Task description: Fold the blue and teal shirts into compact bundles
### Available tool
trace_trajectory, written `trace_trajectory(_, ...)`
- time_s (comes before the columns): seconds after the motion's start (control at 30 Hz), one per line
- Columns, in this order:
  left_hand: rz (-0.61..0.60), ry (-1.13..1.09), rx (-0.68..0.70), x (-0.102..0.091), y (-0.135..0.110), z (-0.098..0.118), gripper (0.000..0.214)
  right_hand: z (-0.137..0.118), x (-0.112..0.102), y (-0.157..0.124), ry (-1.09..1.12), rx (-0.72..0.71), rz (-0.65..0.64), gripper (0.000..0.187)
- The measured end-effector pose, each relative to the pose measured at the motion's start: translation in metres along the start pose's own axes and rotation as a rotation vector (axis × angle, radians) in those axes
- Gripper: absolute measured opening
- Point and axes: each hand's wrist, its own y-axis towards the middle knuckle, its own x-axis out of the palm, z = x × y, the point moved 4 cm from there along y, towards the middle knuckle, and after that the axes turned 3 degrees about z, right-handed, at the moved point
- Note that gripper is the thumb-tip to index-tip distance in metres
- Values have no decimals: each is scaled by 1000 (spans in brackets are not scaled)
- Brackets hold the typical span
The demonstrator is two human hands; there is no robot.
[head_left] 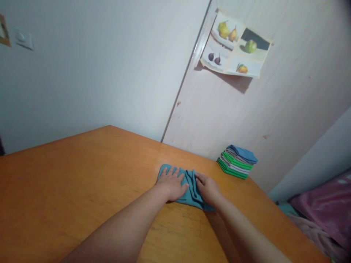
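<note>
A teal cloth [190, 190] lies folded on the orange wooden table [82, 175], near its far edge. My left hand [172, 182] rests flat on the cloth's left part, fingers stretched out and spread. My right hand [207, 188] lies on the cloth's right part, its fingers curled round a bunched fold in the middle. Both forearms reach in from the lower edge of the view.
A stack of folded cloths [237, 160], green, grey and blue, sits at the table's far right corner against a pale wooden panel. A fruit picture [236, 45] hangs on that panel. Pink bedding [326, 215] lies beyond the table's right edge.
</note>
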Motion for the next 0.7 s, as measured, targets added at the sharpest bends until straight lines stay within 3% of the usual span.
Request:
trace_trajectory(0.2,-5,-9,1,-1,2,-1,64,-16,30,-7,16,-42,-57,50)
trace_trajectory(0.4,12,-2,14,0,0,-2,65,-15,36,-10,94,-30,-29,49)
trace_trajectory(0.53,45,2,42,-3,-3,-1,67,0,21,-3,202,25,33,44)
trace_trajectory(0.7,139,-13,30,-15,-3,-6,54,50,-16,-13,286,316,210,37)
